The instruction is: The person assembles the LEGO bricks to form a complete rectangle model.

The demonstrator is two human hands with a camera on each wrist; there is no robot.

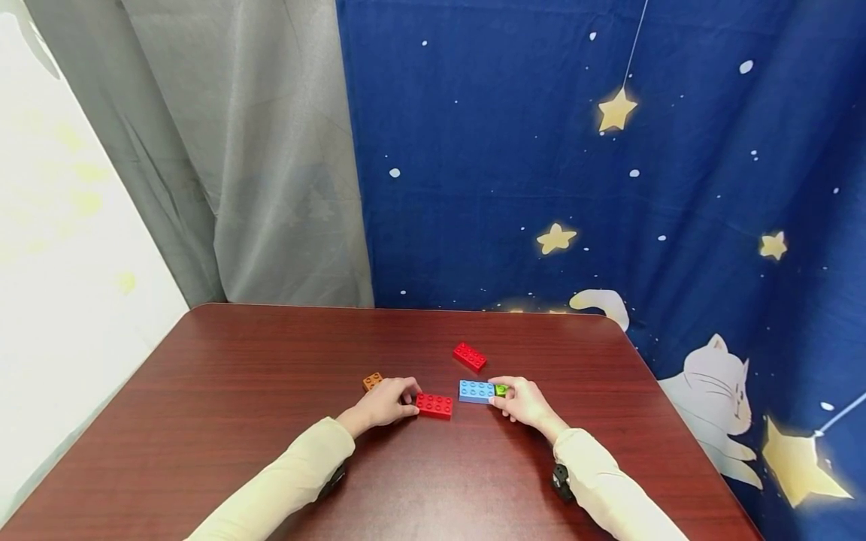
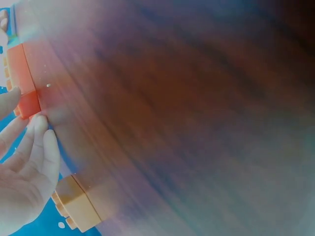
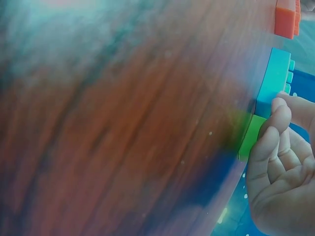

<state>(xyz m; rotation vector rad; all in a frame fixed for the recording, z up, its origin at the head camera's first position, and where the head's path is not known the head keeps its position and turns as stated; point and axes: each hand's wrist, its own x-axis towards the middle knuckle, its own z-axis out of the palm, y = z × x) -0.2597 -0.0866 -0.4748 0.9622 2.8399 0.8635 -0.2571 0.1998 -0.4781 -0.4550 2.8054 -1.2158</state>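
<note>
A red building brick (image 1: 434, 406) with two rows of studs lies flat on the table, and my left hand (image 1: 387, 402) pinches its left end between thumb and fingers. To its right, with a small gap between, lies a light blue brick (image 1: 476, 391) of similar size. My right hand (image 1: 524, 402) grips the blue brick's right end, thumb on the near side and index finger on the far side. A small green brick (image 3: 251, 137) sits against that end, partly covered by the right fingers. Beside the left hand's knuckles is a small orange-brown brick (image 2: 78, 204).
Farther back lies a second red brick (image 1: 470, 357), turned at an angle. The dark red wooden table (image 1: 271, 353) ends at a rounded far edge. Behind it hang a grey curtain (image 1: 291, 188) and a blue curtain (image 1: 473, 150) with stars.
</note>
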